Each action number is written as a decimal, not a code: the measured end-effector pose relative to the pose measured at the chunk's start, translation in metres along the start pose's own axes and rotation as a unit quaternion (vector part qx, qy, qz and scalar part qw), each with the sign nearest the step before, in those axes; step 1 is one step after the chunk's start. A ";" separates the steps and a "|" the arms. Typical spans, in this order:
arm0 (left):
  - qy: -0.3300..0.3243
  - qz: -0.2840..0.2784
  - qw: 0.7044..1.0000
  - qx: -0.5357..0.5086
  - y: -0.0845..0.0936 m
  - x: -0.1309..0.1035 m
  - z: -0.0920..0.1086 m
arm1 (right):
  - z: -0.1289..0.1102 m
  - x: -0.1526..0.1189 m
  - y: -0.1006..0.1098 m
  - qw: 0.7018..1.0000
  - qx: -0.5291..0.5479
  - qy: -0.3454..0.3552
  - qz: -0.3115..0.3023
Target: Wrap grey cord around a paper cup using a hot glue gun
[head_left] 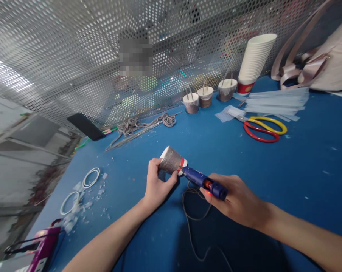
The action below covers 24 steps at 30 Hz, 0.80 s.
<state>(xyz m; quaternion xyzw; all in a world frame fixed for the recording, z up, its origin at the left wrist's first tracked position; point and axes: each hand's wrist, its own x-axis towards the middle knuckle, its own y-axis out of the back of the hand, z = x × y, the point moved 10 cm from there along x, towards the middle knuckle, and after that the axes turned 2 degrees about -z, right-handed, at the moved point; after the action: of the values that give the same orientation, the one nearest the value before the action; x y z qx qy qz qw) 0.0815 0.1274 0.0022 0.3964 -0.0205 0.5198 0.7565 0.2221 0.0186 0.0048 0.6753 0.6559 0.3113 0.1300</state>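
Note:
My left hand (159, 184) holds a small paper cup (171, 160) tilted on its side, thumb and fingers around it. Brown-grey cord is wound round most of the cup, and a red and white band shows at its right end. In my right hand (235, 198) is a dark blue glue gun (199, 177) with a glowing red light. Its tip meets the cup near the red band. A loose grey cord (191, 218) curls over the blue table below the cup and the glue gun.
Behind stand three cord-wrapped cups (191, 105), a stack of paper cups (256, 60), translucent strips (274, 102), scissors (263, 130) and a pink bag (335, 56). Bundled cord (131, 126) and a phone (86, 126) lie back left. White rings (90, 177), scraps and a purple power strip (47, 245) are left.

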 end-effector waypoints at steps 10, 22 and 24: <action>0.016 -0.002 1.000 -0.017 -0.001 0.000 -0.002 | 0.000 0.002 0.005 1.000 -0.009 -0.015 0.005; -0.003 0.001 0.999 -0.033 0.001 0.001 0.002 | 0.000 0.001 0.007 1.000 0.001 -0.020 0.002; -0.009 0.001 0.999 -0.030 0.001 0.001 0.002 | 0.000 0.002 0.010 1.000 0.003 -0.029 0.008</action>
<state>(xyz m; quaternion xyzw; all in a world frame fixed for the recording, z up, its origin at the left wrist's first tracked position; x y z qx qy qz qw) 0.0818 0.1265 0.0046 0.3781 -0.0438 0.5157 0.7676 0.2299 0.0200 0.0105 0.6895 0.6474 0.2908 0.1446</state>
